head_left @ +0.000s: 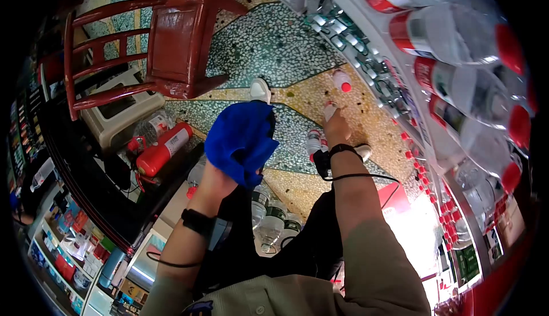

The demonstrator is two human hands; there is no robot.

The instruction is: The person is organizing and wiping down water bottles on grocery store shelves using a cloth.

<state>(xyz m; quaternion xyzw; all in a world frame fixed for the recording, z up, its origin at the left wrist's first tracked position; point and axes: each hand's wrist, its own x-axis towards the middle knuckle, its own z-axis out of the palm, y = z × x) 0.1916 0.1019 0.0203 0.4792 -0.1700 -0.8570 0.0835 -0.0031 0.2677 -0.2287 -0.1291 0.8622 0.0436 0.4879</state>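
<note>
My left hand (216,180) grips a bright blue cloth (241,138), held bunched up in front of me over the patterned floor. My right hand (336,127) reaches forward and down and closes around a clear water bottle with a red cap (329,110) that stands on the floor. A second red-capped bottle (342,80) stands a little farther ahead, and another bottle (314,142) sits just left of my right wrist. Both wrists wear black bands with cables.
Shelves on the right (400,96) hold rows of red-capped water bottles (446,36). A red wooden chair (171,44) stands ahead left, a red fire extinguisher (163,150) beside a grey stool. More bottles (274,219) sit near my legs. A display counter (74,241) runs along the left.
</note>
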